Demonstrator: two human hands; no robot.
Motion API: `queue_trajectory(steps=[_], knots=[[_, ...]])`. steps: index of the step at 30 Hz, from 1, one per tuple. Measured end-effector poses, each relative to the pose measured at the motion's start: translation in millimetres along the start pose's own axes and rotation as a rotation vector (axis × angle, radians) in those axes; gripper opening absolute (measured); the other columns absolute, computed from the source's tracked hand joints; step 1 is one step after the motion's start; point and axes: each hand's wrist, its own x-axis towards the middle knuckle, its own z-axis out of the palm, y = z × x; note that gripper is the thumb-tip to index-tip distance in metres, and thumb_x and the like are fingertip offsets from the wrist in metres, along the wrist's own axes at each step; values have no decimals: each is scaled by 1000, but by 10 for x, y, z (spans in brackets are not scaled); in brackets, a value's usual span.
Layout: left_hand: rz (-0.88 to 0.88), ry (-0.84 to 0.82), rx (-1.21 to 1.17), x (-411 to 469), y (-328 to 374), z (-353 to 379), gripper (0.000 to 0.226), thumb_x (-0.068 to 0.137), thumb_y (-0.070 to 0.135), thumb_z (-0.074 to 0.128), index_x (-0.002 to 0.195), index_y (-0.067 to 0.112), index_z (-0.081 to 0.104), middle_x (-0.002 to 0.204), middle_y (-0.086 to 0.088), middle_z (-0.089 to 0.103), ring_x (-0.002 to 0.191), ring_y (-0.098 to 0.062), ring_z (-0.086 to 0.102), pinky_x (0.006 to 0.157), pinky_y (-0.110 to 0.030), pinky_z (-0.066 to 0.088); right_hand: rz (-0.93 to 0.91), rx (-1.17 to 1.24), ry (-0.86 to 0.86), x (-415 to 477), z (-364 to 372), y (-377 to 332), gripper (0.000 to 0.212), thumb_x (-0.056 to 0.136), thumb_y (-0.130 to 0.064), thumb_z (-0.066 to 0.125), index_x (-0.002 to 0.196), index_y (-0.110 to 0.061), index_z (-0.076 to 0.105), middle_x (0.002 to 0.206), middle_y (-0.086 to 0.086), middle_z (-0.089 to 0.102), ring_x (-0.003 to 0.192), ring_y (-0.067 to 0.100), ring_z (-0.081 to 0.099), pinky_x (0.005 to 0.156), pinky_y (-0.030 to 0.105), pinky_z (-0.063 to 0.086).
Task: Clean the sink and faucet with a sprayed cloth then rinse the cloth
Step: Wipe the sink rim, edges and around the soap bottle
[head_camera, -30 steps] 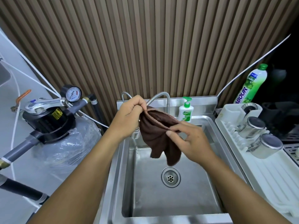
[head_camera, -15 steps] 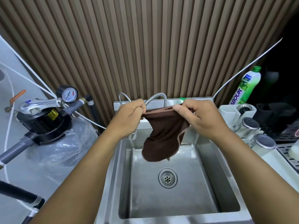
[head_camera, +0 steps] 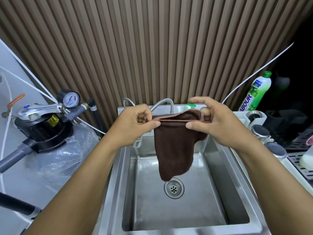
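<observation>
A brown cloth (head_camera: 172, 150) hangs folded over the steel sink (head_camera: 237, 192), its lower end just above the drain (head_camera: 174, 187). My left hand (head_camera: 135, 124) pinches the cloth's top left edge between thumb and fingers. My right hand (head_camera: 211, 121) pinches the top right edge, thumb in front and fingers behind. The flexible steel faucet (head_camera: 162, 103) arches behind the cloth, its spout partly hidden by my left hand. No water runs.
A water filter tank with a pressure gauge (head_camera: 68, 99) and black head (head_camera: 42, 128) stands left of the sink. Right of it are a white drying rack (head_camera: 288, 165) with steel cups (head_camera: 260, 131) and a green dish-soap bottle (head_camera: 255, 92). A green soap pump top (head_camera: 191, 106) peeks behind the cloth.
My right hand rose from the cloth's middle to its top edge and moved right, so both hands now stretch the folded top edge flat. The cloth hangs lower toward the drain.
</observation>
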Motion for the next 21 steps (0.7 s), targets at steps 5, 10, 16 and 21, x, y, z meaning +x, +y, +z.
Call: queue_trajectory(steps=[5,10,16,21], knots=[[-46,-42,39,23,44,-42,5,95,20,70,95,25,71,79,-2,75,78,-25,72,85,-52,59,20,-277,87,-17,64,-23,46,85,-41,76,65,-7,52,57,0,42,57,8,38,57,32,33],[-139,-13,-210,4,68,132,26,104,31,49,81,21,57,87,-12,63,88,-26,63,94,-43,55,93,-205,219,7,239,-83,47,103,-46,47,76,-8,42,65,-7,39,63,10,40,63,37,34],[-371,-9,-697,-153,-53,627,13,101,36,56,102,24,63,81,-8,65,73,-23,61,70,-37,55,462,305,356,165,437,48,50,102,-52,48,94,-7,68,83,7,70,78,18,65,74,35,51],[-537,-197,-891,-432,-299,933,88,74,7,80,147,30,36,85,-13,66,65,-18,56,65,-31,52,703,628,358,174,454,72,42,96,-47,63,106,-6,62,62,9,65,53,23,66,56,34,55]])
